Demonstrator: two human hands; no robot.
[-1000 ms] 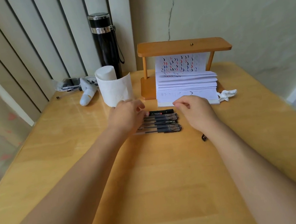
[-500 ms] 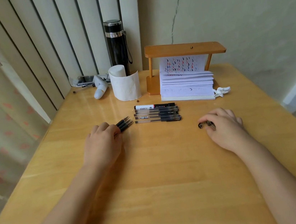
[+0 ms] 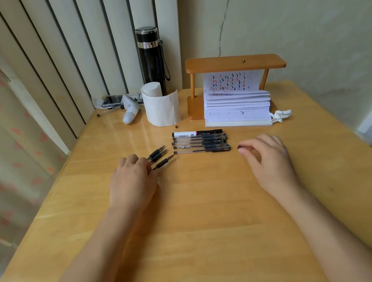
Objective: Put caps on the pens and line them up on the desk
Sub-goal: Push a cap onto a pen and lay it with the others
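left hand (image 3: 132,183) — grips uncapped pens (image 3: 160,158) | right hand (image 3: 268,160) — pinches what looks like a cap (image 3: 240,147) | capped pens (image 3: 200,141) rowed on desk (image 3: 216,231)

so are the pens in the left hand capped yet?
No. The left hand holds three pens whose bare tips stick out toward the capped row.
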